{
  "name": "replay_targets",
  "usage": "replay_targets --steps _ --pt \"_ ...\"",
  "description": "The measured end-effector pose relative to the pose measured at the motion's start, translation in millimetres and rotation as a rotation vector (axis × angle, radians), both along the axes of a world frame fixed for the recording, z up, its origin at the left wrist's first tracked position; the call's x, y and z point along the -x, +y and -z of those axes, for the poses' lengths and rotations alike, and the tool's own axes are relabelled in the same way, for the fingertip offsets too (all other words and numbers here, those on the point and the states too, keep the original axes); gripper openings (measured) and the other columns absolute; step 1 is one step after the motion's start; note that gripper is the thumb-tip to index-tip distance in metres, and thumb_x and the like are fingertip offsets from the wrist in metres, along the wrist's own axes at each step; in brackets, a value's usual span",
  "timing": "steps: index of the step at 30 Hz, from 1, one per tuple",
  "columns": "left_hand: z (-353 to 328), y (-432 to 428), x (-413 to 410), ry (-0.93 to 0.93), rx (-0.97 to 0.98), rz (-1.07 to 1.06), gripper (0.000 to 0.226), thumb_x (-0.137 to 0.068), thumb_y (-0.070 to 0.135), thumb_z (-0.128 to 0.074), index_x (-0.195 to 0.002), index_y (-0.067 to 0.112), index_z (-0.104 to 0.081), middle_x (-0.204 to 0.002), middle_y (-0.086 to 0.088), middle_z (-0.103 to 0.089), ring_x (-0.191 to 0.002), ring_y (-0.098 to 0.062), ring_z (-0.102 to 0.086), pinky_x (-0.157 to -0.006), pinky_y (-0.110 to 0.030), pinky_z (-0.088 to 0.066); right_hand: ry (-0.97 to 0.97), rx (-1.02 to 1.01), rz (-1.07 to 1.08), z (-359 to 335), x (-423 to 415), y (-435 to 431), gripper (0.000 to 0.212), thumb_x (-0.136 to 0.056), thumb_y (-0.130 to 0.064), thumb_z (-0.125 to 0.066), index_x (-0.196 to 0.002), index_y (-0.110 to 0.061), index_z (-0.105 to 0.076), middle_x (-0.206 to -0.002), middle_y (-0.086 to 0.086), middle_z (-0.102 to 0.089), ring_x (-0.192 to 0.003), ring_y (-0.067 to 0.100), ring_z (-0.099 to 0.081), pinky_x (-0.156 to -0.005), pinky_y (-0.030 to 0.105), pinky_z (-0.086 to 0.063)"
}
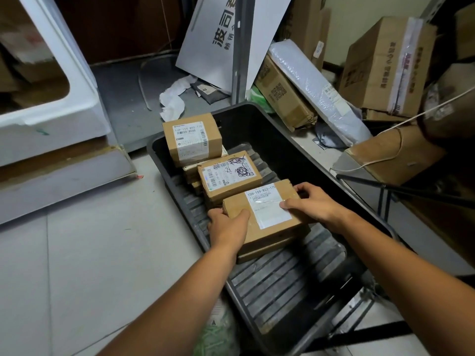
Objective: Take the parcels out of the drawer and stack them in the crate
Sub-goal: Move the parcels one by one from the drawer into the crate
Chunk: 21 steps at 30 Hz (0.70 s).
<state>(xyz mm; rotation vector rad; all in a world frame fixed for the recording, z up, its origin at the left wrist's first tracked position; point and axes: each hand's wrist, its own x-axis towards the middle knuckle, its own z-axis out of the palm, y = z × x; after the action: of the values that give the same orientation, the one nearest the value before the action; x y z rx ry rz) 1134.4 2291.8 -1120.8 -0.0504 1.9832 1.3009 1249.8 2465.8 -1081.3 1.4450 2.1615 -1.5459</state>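
A black plastic crate (303, 152) with a ribbed floor stands on the tiled floor. In it lie three cardboard parcels with white labels in a row: a far one (192, 138) on top of flatter packets, a middle one (228, 177) with black scribbles, and a near one (267, 214). My left hand (227, 231) grips the near parcel at its left corner, thumb on top. My right hand (312, 201) holds its right side, thumb on the label, fingers curled over the far edge. This parcel sits on another flat box under it.
A white foam box (51, 106) stands at the left. A grey metal post (241, 47) and a white sign (231, 34) rise behind the crate. Cardboard boxes (385, 65) and a bubble-wrapped packet (316, 88) pile up at the right. A green bag (216, 332) lies near my left arm.
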Motion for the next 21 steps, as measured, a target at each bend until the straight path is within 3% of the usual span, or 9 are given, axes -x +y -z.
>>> replay_targets --steps 3,5,7,11,15,18,21 --pt "-1.0 0.5 2.4 -0.023 -0.001 -0.023 0.046 -0.085 0.032 -0.070 -0.116 0.020 -0.038 -0.123 -0.008 -0.055 -0.103 -0.024 -0.060 -0.078 -0.031 -0.051 -0.007 0.003 -0.013 -1.0 5.1 -0.2 0.057 -0.082 -0.029 -0.080 -0.130 -0.022 -0.050 -0.119 0.004 -0.057 -0.102 0.021 -0.060 -0.089 0.037 -0.053" --pt "-0.9 0.5 5.4 -0.068 -0.007 -0.025 0.050 -0.079 0.034 -0.072 -0.115 0.020 -0.039 -0.121 -0.007 -0.058 -0.104 -0.025 -0.062 -0.088 -0.039 -0.056 -0.014 0.009 -0.028 -2.4 7.8 -1.1 0.058 -0.083 -0.029 -0.079 -0.132 -0.021 -0.049 -0.117 0.004 -0.058 -0.102 0.021 -0.060 -0.086 0.035 -0.053" --pt "-5.1 0.7 8.6 -0.113 -0.008 -0.008 0.054 -0.074 0.035 -0.072 -0.116 0.018 -0.043 -0.117 -0.006 -0.063 -0.102 -0.026 -0.065 -0.089 -0.045 -0.058 -0.029 0.013 -0.039 -2.9 9.1 -1.4 0.060 -0.085 -0.030 -0.077 -0.135 -0.019 -0.047 -0.120 0.005 -0.058 -0.104 0.021 -0.060 -0.089 0.037 -0.053" --pt "-16.5 -0.1 17.7 -0.174 0.049 0.085 0.053 -0.078 0.034 -0.069 -0.125 0.016 -0.051 -0.113 -0.007 -0.069 -0.095 -0.024 -0.068 -0.061 -0.032 -0.055 -0.089 -0.023 -0.087 -8.9 12.2 -0.7 0.062 -0.086 -0.031 -0.076 -0.138 -0.016 -0.046 -0.126 0.008 -0.057 -0.109 0.023 -0.059 -0.098 0.041 -0.051" --pt "-30.8 -7.1 26.0 -0.173 0.122 0.172 0.033 -0.090 0.031 -0.061 -0.119 0.016 -0.057 -0.104 -0.004 -0.067 -0.091 -0.020 -0.065 -0.072 -0.035 -0.059 -0.218 -0.109 -0.230 -27.7 21.1 0.2 0.068 -0.090 -0.033 -0.071 -0.147 -0.011 -0.041 -0.138 0.011 -0.054 -0.120 0.026 -0.055 -0.102 0.040 -0.047" --pt "-45.5 -13.9 33.0 -0.085 0.133 0.206 0.027 -0.091 0.029 -0.058 -0.114 0.016 -0.060 -0.092 -0.006 -0.065 -0.075 -0.022 -0.061 -0.068 -0.032 -0.056 -0.329 -0.280 -0.342 -46.0 28.8 0.0 0.065 -0.091 -0.037 -0.067 -0.146 -0.013 -0.043 -0.140 0.011 -0.055 -0.123 0.028 -0.054 -0.104 0.040 -0.045" --pt "-67.6 -23.9 45.8 0.053 0.150 0.262 0.027 -0.094 0.030 -0.060 -0.117 0.016 -0.064 -0.094 -0.006 -0.065 -0.085 -0.027 -0.064 -0.082 -0.038 -0.059 -0.375 -0.409 -0.425 -73.9 40.2 -3.8 0.061 -0.093 -0.039 -0.064 -0.145 -0.014 -0.045 -0.141 0.011 -0.054 -0.127 0.029 -0.053 -0.104 0.039 -0.044"
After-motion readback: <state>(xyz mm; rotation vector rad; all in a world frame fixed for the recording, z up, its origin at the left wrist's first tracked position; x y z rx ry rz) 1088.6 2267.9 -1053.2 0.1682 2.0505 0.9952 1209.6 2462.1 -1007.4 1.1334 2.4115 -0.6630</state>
